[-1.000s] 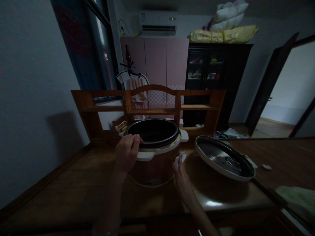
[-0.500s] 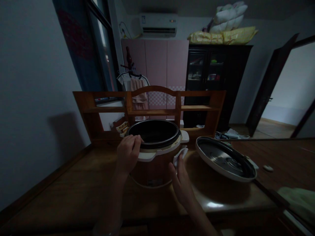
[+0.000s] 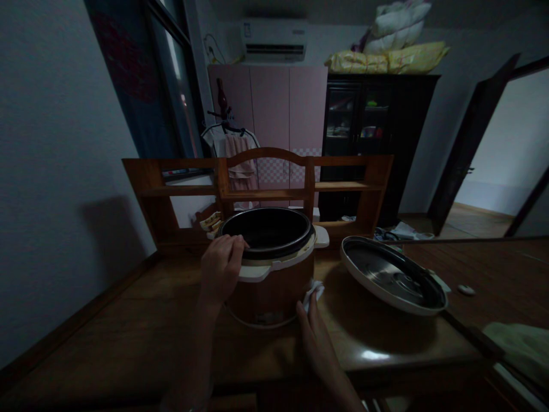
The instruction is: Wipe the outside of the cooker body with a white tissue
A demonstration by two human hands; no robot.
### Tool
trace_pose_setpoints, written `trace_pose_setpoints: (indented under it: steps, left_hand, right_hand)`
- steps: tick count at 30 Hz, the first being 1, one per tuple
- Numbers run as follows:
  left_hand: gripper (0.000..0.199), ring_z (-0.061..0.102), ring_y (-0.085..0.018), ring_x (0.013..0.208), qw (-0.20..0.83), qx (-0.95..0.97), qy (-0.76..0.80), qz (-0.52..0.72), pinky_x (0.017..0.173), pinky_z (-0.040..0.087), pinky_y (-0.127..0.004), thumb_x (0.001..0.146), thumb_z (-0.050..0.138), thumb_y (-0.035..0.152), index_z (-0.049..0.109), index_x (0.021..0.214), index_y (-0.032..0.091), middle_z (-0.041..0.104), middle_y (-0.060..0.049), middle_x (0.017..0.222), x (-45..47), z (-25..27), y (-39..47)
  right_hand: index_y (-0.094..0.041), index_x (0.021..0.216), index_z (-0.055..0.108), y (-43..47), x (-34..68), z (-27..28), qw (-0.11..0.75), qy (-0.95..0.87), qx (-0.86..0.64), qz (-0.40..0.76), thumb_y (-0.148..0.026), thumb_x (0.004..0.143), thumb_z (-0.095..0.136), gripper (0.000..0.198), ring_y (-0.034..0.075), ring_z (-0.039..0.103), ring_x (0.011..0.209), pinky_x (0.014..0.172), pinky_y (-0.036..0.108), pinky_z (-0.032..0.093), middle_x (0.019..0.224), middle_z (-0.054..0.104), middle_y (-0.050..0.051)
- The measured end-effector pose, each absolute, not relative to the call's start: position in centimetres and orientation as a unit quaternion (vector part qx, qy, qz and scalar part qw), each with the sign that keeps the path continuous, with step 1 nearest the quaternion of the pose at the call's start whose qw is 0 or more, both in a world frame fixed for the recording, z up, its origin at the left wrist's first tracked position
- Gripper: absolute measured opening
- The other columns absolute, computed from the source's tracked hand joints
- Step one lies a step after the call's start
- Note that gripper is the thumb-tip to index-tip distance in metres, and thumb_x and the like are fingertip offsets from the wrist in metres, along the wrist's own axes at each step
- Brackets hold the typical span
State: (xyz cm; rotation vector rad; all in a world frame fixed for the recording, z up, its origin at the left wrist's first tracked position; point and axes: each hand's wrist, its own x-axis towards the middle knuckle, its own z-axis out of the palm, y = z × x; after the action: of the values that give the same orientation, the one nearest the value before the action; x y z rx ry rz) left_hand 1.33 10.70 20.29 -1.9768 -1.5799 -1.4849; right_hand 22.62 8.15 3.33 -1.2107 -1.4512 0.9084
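Observation:
A brown rice cooker (image 3: 270,292) with cream handles stands on the wooden desk, its black inner pot (image 3: 268,229) inside and its top uncovered. My left hand (image 3: 221,266) is closed over the pot's near-left rim, above the cream handle. Low on the cooker's right side, my right hand (image 3: 313,323) presses a crumpled white tissue (image 3: 315,290) against the wall with its fingers. The cooker's round lid (image 3: 392,277) lies to the right, metal inner face up and tilted.
Behind the cooker rises a wooden shelf rack (image 3: 266,194) along the desk's (image 3: 141,326) back edge. A small white object (image 3: 466,290) sits to the right of the lid. Pale cloth (image 3: 518,349) lies at the lower right. A wall (image 3: 64,240) borders the left.
My right hand and the tissue have slid down the cooker's right side. My left hand keeps its place on the rim.

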Motion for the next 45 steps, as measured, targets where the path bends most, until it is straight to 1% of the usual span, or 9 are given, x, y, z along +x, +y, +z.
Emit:
trace_pose_setpoints:
  steps: [7,14,22,28,33,35,38,43,45]
  left_hand:
    - [0.039,0.059,-0.019,0.084,0.108,-0.667,-0.536,-0.506,0.082,0.041,-0.033,0.098,0.035,0.038,0.061,0.073,0.022,0.065,-0.003,0.079,1.3,20.3,10.8]
    - [0.039,0.058,-0.019,0.082,0.105,-0.666,-0.533,-0.51,0.08,0.041,-0.033,0.098,0.035,0.037,0.06,0.072,0.023,0.062,-0.003,0.075,1.5,20.3,10.6]
    - [0.04,0.059,-0.019,0.084,0.108,-0.664,-0.536,-0.511,0.083,0.042,-0.034,0.098,0.034,0.039,0.061,0.074,0.023,0.064,-0.003,0.079,1.4,20.2,10.8]
    - [0.039,0.059,-0.019,0.083,0.106,-0.666,-0.534,-0.51,0.081,0.042,-0.034,0.098,0.034,0.039,0.06,0.073,0.023,0.064,-0.003,0.078,1.3,20.2,10.8]
    - [0.04,0.059,-0.019,0.084,0.102,-0.666,-0.534,-0.511,0.083,0.042,-0.034,0.098,0.034,0.038,0.061,0.073,0.022,0.065,-0.003,0.079,1.3,20.2,10.8]
    - [0.039,0.06,-0.019,0.084,0.102,-0.667,-0.534,-0.509,0.083,0.042,-0.034,0.098,0.035,0.038,0.061,0.073,0.022,0.065,-0.003,0.079,1.2,20.2,10.8]
    - [0.039,0.06,-0.019,0.084,0.104,-0.665,-0.535,-0.51,0.083,0.041,-0.034,0.098,0.035,0.038,0.061,0.073,0.023,0.065,-0.003,0.08,1.2,20.2,10.9]
    - [0.039,0.059,-0.019,0.084,0.101,-0.666,-0.536,-0.508,0.082,0.041,-0.034,0.097,0.035,0.038,0.062,0.074,0.022,0.065,-0.003,0.079,1.2,20.2,10.9]
    - [0.039,0.059,-0.019,0.085,0.099,-0.667,-0.537,-0.507,0.082,0.041,-0.033,0.097,0.035,0.038,0.062,0.075,0.022,0.065,-0.003,0.079,1.2,20.2,10.8]
  right_hand:
    - [-0.012,0.156,0.0,8.1,22.8,4.0,0.492,-0.594,-0.503,0.39,-0.062,0.097,0.036,0.085,0.018,-0.005,0.15,0.122,0.047,0.003,0.163,-0.005,0.007]
    - [-0.013,0.157,0.002,7.5,22.5,6.1,0.498,-0.624,-0.499,0.338,-0.057,0.098,0.038,0.081,0.018,0.001,0.151,0.123,0.045,0.007,0.164,0.002,0.007]
    - [-0.023,0.156,-0.003,8.5,22.4,8.8,0.529,-0.635,-0.475,0.304,-0.054,0.1,0.037,0.076,0.018,-0.001,0.151,0.123,0.046,0.007,0.164,-0.003,0.003]
    - [-0.023,0.156,-0.001,10.4,23.4,6.9,0.539,-0.613,-0.482,0.32,-0.058,0.099,0.036,0.077,0.02,0.003,0.151,0.122,0.047,0.008,0.164,0.001,0.004]
    - [-0.013,0.156,0.004,9.3,23.1,3.9,0.502,-0.598,-0.51,0.36,-0.061,0.098,0.033,0.081,0.02,0.0,0.151,0.122,0.046,0.004,0.164,0.004,0.009]
    - [-0.011,0.156,0.002,8.6,22.5,3.1,0.496,-0.6,-0.514,0.36,-0.061,0.098,0.033,0.083,0.02,-0.001,0.151,0.123,0.045,0.005,0.164,0.002,0.01]
    - [-0.014,0.156,-0.004,7.8,21.7,3.5,0.5,-0.602,-0.512,0.354,-0.058,0.099,0.033,0.081,0.02,0.001,0.151,0.123,0.045,0.008,0.164,-0.001,0.008]
    - [-0.022,0.156,-0.006,7.8,21.5,8.0,0.538,-0.648,-0.476,0.251,-0.051,0.101,0.036,0.076,0.022,-0.006,0.151,0.123,0.048,0.007,0.165,-0.007,0.002]
    - [-0.022,0.156,-0.006,7.8,21.4,9.9,0.535,-0.682,-0.458,0.196,-0.05,0.1,0.04,0.078,0.024,-0.003,0.152,0.122,0.049,0.011,0.165,-0.005,0.003]
